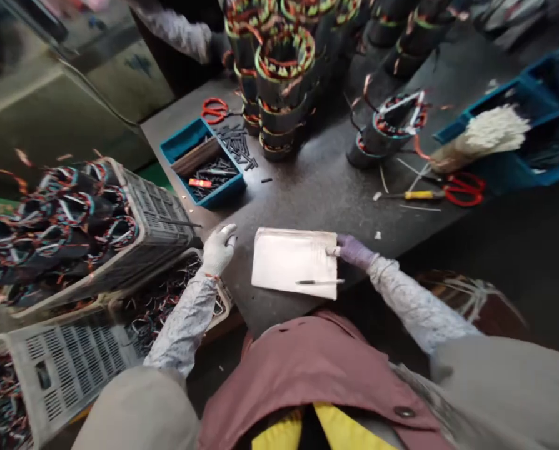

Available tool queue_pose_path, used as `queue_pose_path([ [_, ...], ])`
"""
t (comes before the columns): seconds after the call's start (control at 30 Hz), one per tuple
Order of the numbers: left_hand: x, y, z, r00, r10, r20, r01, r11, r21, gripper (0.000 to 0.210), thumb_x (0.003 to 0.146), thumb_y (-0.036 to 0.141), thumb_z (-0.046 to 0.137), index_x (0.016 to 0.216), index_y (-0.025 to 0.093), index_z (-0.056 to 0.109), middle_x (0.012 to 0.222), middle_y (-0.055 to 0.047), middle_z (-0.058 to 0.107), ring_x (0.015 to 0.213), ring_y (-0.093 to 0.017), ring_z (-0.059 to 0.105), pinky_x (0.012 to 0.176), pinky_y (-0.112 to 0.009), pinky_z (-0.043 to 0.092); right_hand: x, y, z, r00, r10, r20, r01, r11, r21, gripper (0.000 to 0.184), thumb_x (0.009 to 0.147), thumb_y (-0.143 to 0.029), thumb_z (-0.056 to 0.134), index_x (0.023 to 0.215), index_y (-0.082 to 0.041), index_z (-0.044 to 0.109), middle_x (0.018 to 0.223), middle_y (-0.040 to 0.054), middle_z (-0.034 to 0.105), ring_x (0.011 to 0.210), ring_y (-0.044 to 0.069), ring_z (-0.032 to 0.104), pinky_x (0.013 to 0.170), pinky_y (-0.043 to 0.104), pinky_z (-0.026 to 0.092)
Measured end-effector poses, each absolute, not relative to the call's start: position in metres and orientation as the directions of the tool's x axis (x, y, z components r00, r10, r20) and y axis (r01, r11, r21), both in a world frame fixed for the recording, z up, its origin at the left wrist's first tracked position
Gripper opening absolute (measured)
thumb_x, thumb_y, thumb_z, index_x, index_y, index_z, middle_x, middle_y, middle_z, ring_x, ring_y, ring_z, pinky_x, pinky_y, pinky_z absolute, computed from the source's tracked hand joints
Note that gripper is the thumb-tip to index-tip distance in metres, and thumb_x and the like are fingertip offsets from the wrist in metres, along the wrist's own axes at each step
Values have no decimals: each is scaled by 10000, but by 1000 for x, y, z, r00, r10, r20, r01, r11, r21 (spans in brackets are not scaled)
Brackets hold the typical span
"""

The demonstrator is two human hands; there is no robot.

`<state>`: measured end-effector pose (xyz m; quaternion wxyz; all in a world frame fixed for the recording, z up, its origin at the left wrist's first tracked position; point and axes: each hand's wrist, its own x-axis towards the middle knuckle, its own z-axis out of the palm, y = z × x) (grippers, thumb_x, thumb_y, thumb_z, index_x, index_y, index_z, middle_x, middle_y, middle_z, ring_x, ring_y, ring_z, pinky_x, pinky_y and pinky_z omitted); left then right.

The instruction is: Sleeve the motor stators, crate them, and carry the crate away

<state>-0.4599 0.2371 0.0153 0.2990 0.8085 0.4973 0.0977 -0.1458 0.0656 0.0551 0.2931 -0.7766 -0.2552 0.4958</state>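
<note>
A sheaf of white paper, like a notebook (289, 259), lies on the dark table near its front edge. Across its lower right part rests a pen (319, 282). My right hand (354, 251), in a purple glove, grips the paper's right edge, thumb on top. To the left of the paper, apart from it, my left hand (219, 250) in a white glove is at the table's left edge. Its fingers are loosely bent with a small gap at the thumb, and nothing shows in them.
Coil-wound stators (284, 81) stand stacked at the back. A blue bin (223, 194) of black pieces, red scissors (464, 189), a yellow-handled screwdriver (420, 195) and a bundle of white sleeves (498, 128) lie around. Crates (162, 206) of stators stand left. Another person's sleeve (181, 34) shows behind.
</note>
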Motion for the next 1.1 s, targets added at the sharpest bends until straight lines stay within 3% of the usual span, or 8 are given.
queue_pose_path([
  [0.1,-445,188,10,528,826,-198,727,-318,609,366,884,244,554,1233,227,663,1295,-77,646,1192,-245,609,1048,-371,506,-121,100,55,160,689,-707,275,-719,-638,147,631,-75,705,757,-150,704,747,6,714,774,188,665,812,314,545],
  [0.23,-425,131,2,480,809,-339,796,-239,556,485,836,261,634,1317,206,606,1353,-107,608,1210,-281,597,1028,-399,524,-132,159,41,65,774,-630,619,-526,-582,269,713,-153,735,982,-137,745,880,24,753,828,169,678,857,291,530],
  [0.4,-421,78,-6,355,884,-304,846,-166,507,523,852,255,602,1368,184,551,1396,-136,568,1223,-285,582,1022,-421,522,-135,139,48,276,849,-450,720,-493,-489,387,920,-208,550,1281,-92,629,1263,143,665,1153,216,617,1049,336,422],
  [0.5,-411,62,-9,453,878,-155,781,-306,544,467,885,284,562,1340,184,578,1401,-137,569,1268,-281,551,1071,-445,469,-129,94,58,456,763,-458,726,-617,-305,331,943,-298,524,1198,-154,679,1159,123,712,1080,249,657,968,358,481],
  [0.57,-398,59,-14,604,793,-81,684,-463,564,436,897,320,556,1315,205,609,1408,-125,572,1315,-283,518,1111,-461,414,-130,75,59,494,689,-530,747,-648,-146,323,925,-388,558,1147,-201,701,1078,99,734,1028,270,677,911,375,505],
  [0.73,-371,61,-32,738,660,-145,619,-574,536,427,915,363,557,1320,244,619,1431,-108,563,1368,-278,475,1139,-470,347,-140,82,44,458,590,-665,831,-550,84,375,893,-509,573,1082,-216,711,1051,111,728,1009,274,681,840,377,510],
  [0.87,-366,49,-40,678,708,-197,689,-520,505,414,938,351,524,1326,239,613,1440,-113,553,1382,-270,460,1155,-467,316,-138,103,33,414,583,-700,857,-509,83,363,877,-481,588,1053,-195,725,1063,126,720,1021,273,677,866,389,515],
  [1.1,-354,34,-33,556,784,-275,778,-375,504,429,931,362,524,1336,246,607,1456,-114,536,1397,-285,437,1169,-492,301,-119,141,21,279,702,-655,865,-480,-146,192,780,-340,684,826,-157,722,847,116,717,920,291,683,888,431,535],
])
